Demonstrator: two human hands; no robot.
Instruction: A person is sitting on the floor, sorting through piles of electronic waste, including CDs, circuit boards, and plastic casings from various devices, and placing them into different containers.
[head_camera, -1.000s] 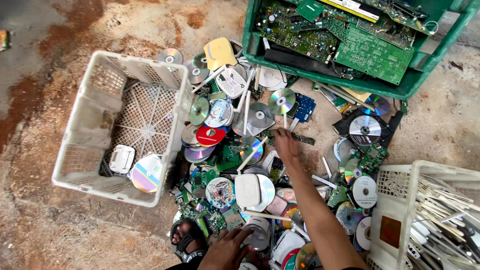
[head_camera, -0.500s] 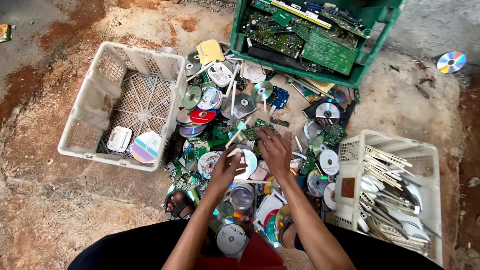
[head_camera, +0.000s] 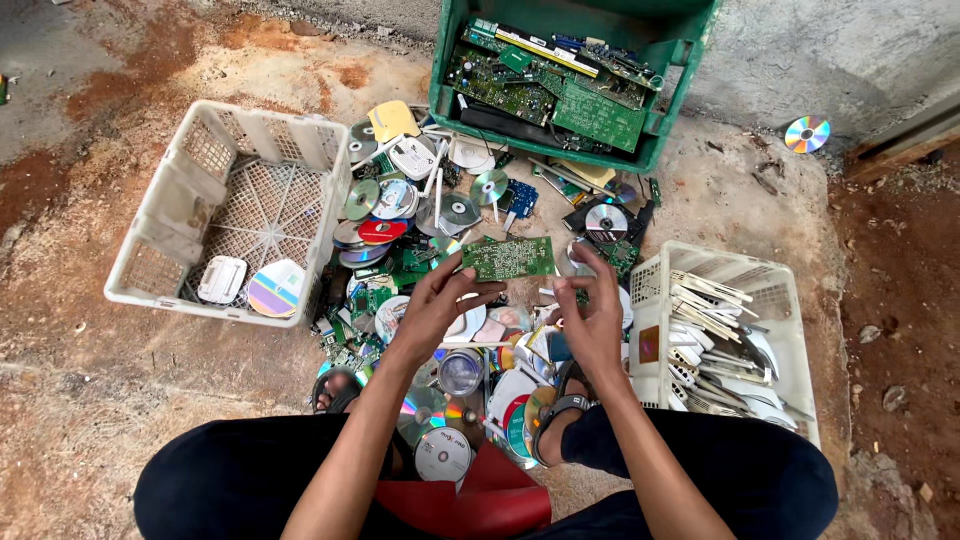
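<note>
1. Held mid-frame, just above the centre of the heap: a small green circuit board (head_camera: 508, 258), flat and roughly level, raised over the scattered discs (head_camera: 440, 415).
2. Pinched at its left end by the fingertips of the left hand (head_camera: 435, 305); met at its right end by the raised fingers of the right hand (head_camera: 592, 315), though whether truly gripped there or only touched could not be told.
3. Judged light and stiff, a thin rigid panel unlikely to bend; probably brittle at the corners and prickly underneath from solder points.
4. Best taken by the bare long edges, thumb against fingers, away from the small mounted parts.
5. Seen around it: a white slatted crate (head_camera: 170, 215) at the left holding a disc and a white piece, a green crate (head_camera: 690, 60) of larger boards at the top, a white basket (head_camera: 780, 300) of pale strips at the right.
6. Lone shiny disc (head_camera: 807, 133) lying well apart at the upper right.
</note>
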